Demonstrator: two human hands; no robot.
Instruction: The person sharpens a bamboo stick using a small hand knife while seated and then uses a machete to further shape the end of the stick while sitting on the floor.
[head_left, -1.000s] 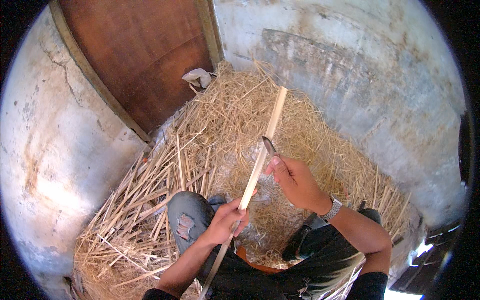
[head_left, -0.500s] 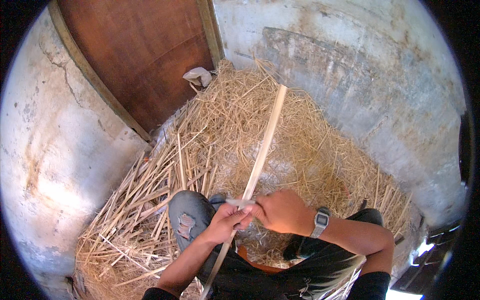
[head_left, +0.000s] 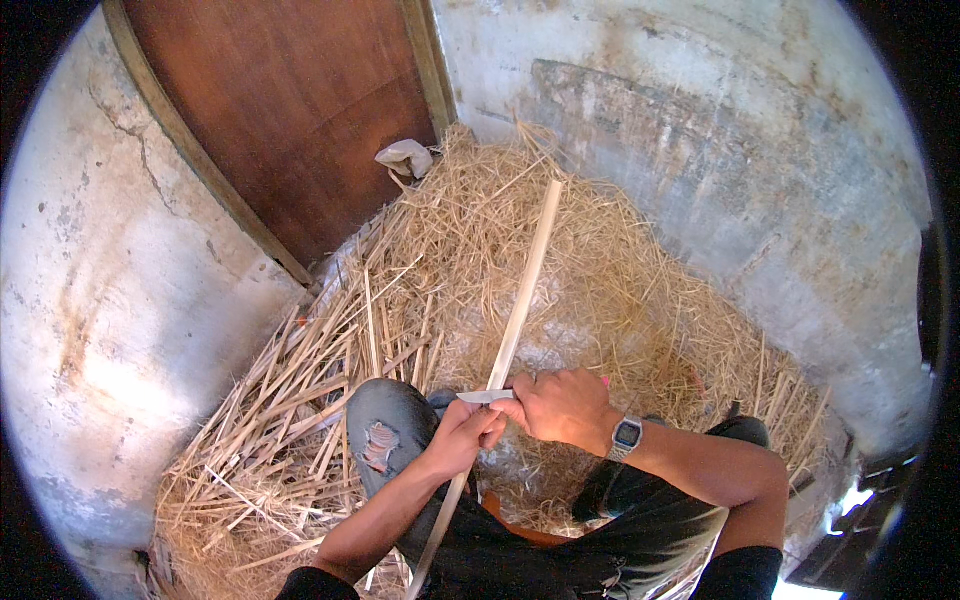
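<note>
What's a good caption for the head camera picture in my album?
Left hand grips a long pale slat while the right hand holds a knife across it, amid piled shavings.

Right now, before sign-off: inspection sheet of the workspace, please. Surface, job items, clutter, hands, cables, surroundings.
Surface: floor mostly under shavings, pale patch showing through.
Job items: long pale strip, slanting up and away; knife, blade across the strip.
Clutter: loose slats heaped at left; pale crumpled item by the door, material unclear.
Hands: left hand grips strip close below blade; right hand grips knife.
Cables: nothing seen.
Surroundings: brown door, stained walls.
</note>
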